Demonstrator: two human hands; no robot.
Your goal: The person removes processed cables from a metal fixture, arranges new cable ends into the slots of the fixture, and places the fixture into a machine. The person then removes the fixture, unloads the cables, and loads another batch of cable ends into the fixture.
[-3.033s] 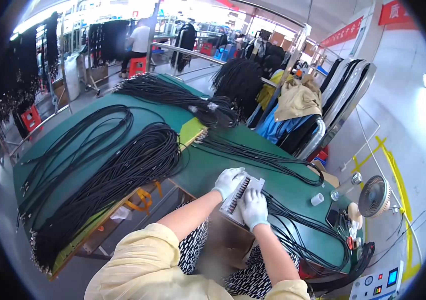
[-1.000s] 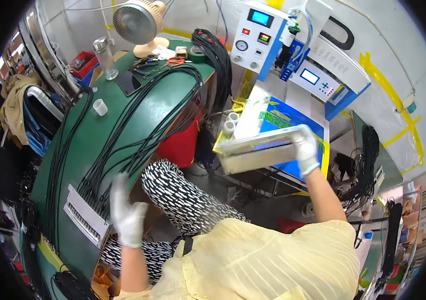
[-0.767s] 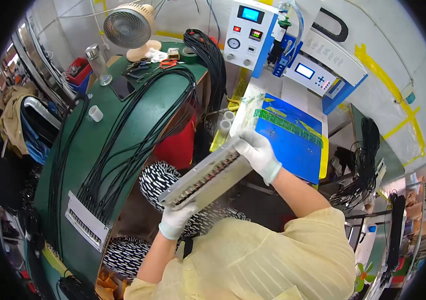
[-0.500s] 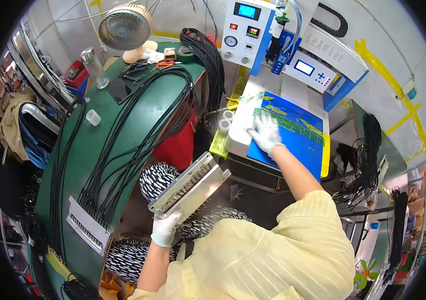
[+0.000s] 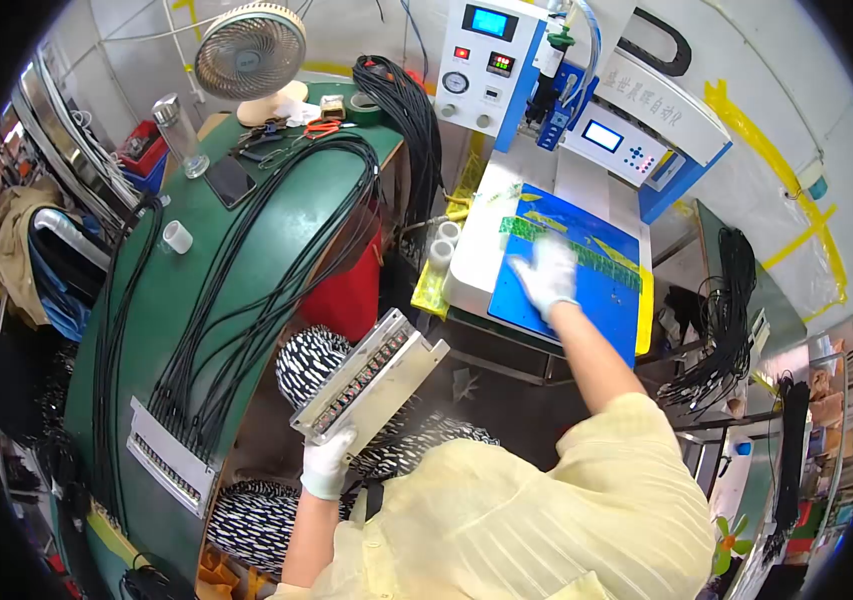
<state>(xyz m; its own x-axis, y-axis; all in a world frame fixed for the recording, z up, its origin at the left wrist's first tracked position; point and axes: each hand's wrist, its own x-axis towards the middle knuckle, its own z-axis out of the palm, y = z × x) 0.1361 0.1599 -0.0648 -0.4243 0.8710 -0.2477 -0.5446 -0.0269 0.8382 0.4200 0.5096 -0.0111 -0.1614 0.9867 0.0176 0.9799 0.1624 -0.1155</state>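
Note:
My left hand (image 5: 327,463), in a white glove, is closed round the lower end of a long metal fixture (image 5: 371,380). A row of small parts sits in the slot along the fixture, which is tilted up over my lap. My right hand (image 5: 550,273), also gloved and slightly blurred, is over the blue mat (image 5: 518,303) with its thumb apart from the fingers. Beside its fingers a strip of green circuit boards (image 5: 596,259) lies across the mat. Whether the hand touches the mat or the strip I cannot tell.
A machine with a control box (image 5: 481,65) and a screen unit (image 5: 614,140) stands behind the mat. To the left, a green table (image 5: 236,235) carries black cables (image 5: 246,270), a second metal fixture (image 5: 168,460), a phone (image 5: 230,181) and a fan (image 5: 250,55). A red bin (image 5: 346,290) is below.
My right hand has moved slightly right and toward me, off the green strip. The fixture in my left hand has turned a little, so its row of parts shows more.

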